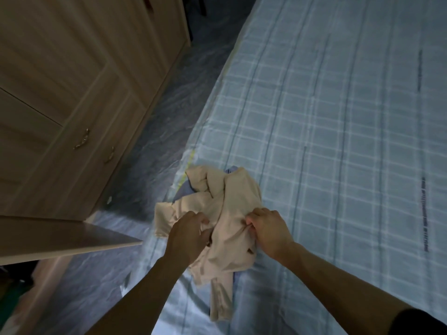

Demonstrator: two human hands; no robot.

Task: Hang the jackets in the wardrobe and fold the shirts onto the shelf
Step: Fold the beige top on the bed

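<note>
A: Hands at the bed's edge: our left hand [191,232] and right hand [268,229] each pinch a fold of the crumpled beige garment [232,206].

B: We see it lying on the checked bed [338,117], atop a blue garment [185,189], beside the wardrobe [84,81], its open door [60,238] near our left arm.

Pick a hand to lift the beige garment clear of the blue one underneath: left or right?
Right, probably. The right hand already pinches a bunched fold of the beige garment near its middle on the bed. The left hand grips nearer the edge, where the blue garment peeks out.
</note>
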